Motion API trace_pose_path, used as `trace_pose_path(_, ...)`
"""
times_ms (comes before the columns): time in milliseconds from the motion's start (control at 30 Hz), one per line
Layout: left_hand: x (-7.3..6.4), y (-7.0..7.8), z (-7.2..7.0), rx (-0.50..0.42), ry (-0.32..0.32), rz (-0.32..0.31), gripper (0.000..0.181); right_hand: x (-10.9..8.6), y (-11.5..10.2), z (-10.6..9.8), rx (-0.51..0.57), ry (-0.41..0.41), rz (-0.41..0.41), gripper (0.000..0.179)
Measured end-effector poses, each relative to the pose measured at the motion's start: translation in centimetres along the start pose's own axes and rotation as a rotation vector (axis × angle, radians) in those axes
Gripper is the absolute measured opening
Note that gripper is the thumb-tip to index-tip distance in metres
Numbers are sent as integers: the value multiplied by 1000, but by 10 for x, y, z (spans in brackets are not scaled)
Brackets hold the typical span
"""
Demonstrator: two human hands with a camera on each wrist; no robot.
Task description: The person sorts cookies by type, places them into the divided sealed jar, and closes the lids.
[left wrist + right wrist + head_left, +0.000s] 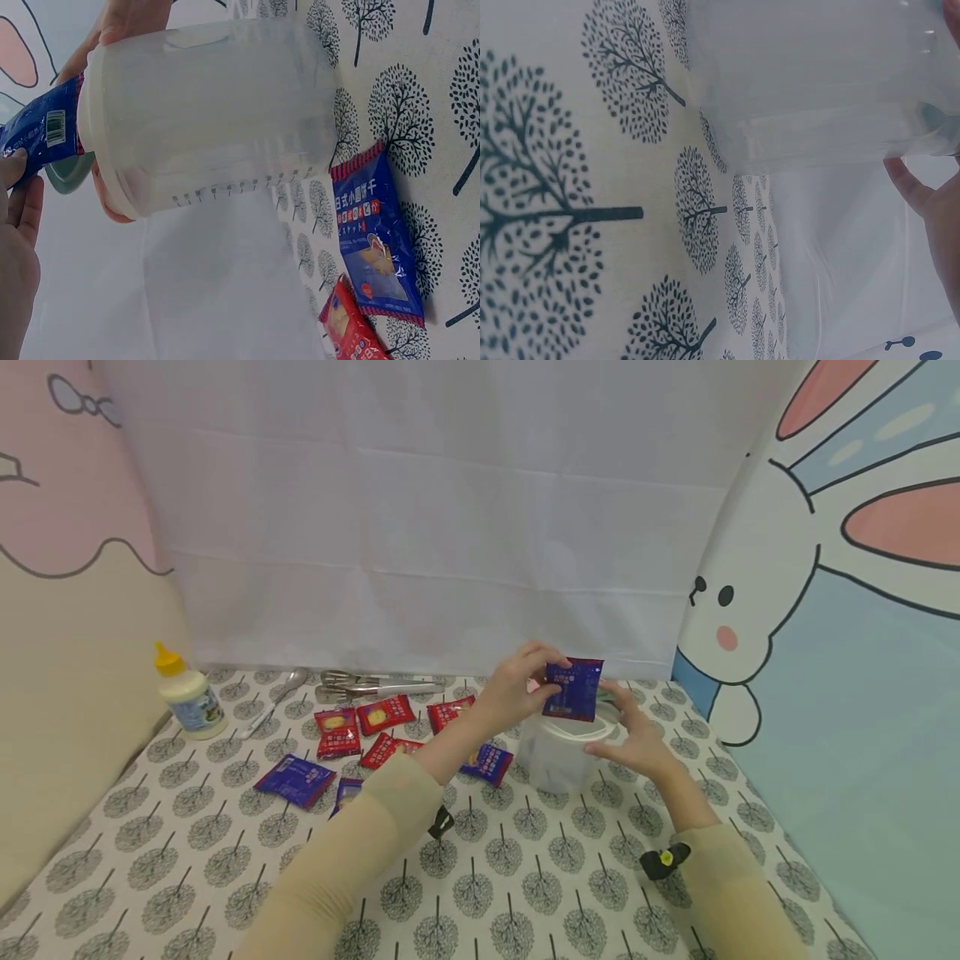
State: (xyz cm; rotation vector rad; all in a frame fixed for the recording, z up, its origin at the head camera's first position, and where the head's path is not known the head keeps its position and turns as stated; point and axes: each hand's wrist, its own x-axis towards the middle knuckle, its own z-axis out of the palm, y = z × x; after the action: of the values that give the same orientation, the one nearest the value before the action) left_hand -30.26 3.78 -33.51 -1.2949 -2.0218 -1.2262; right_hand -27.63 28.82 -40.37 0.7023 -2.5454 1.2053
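Note:
My left hand (513, 687) pinches a blue biscuit packet (576, 697) by its side, holding it upright at the mouth of a clear plastic jar (553, 764). In the left wrist view the lower edge of the packet (46, 126) meets the jar's rim; whether it touches is hard to tell. My right hand (636, 739) grips the jar near its rim, thumb on the near side and fingers around the far side. A green lid-like piece (69, 174) shows beyond the rim. Through its wall, the jar (214, 112) shows no packets.
Left of the jar lie several red packets (338, 732) and blue packets (296, 781), one blue packet (377, 232) close to its base. Metal tongs (378, 687), a spoon (276, 702) and a yellow-capped bottle (193, 700) stand or lie farther back on the tree-patterned cloth (510, 877).

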Motion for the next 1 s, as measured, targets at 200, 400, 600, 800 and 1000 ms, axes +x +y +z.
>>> trace_pose_path(200, -7, -8, 7, 46, -90, 35, 30, 0, 1, 0, 12, 0, 6, 103)
trace_pose_path(400, -30, -21, 9, 132, -214, 89, 21, 0, -8, 0, 35, -9, -96, 100)
trace_pose_path(600, -46, -26, -8, 121, -247, 32, 24, -3, -35, -2, 58, -13, -100, 95)
trace_pose_path(800, -72, -53, -25, 148, -345, -197, 34, -2, -35, -4, 41, -6, -103, 95)
trace_pose_path(1000, -101, -83, -28, 194, -594, -445, 55, -4, -36, -3, 47, -17, -72, 94)
